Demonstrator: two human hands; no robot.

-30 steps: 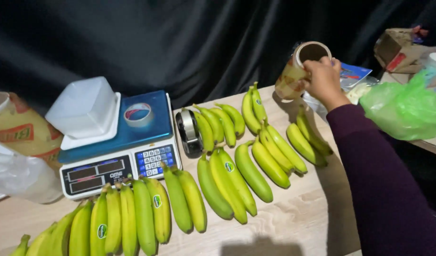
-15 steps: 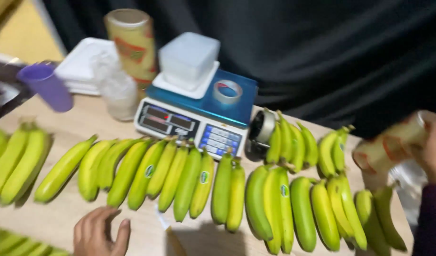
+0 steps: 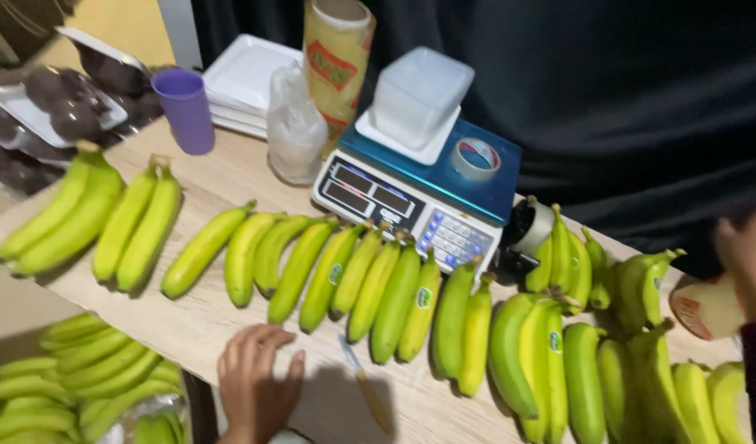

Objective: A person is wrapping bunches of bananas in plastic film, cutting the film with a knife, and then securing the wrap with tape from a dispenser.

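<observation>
- Landmark = blue scale (image 3: pixel 431 177) mid-table; places given rel. to it.
- Far left of scale, off the table (image 3: pixel 222 316) edge: clear trays (image 3: pixel 45 107) w/ dark round fruit inside, blurred.
- Low left, below table edge: more green bananas (image 3: pixel 74 370) piled; can't tell what holds them.
- Left of scale: purple cup (image 3: pixel 185 109), upright, contents not visible.
- Behind cup, left of scale: stack of white foam trays (image 3: pixel 246 78), top one bare.
- Just left of scale: clear plastic bag (image 3: pixel 296 131), standing, contents unclear.
- Behind scale's left corner: tall yellow-red roll (image 3: pixel 337 53), upright.
- On scale: white tub (image 3: pixel 419 90) upside down on a white tray; tape roll (image 3: pixel 474 158) beside it on the blue top.
- In front of scale: long row of bananas (image 3: pixel 378 288), green-yellow, stickers on some.
- Left hand (image 3: pixel 255 382) in front-left of scale: open, fingers spread, flat on table just short of the row, holding nothing.
- By it: thin knife-like tool (image 3: pixel 366 386) on table, blurred.
- Right of scale: black tape dispenser (image 3: pixel 526 234), touching bananas.
- Far right of scale: right hand (image 3: pixel 748 263), closed around a yellow-red roll end (image 3: pixel 707 308), over the bananas.
</observation>
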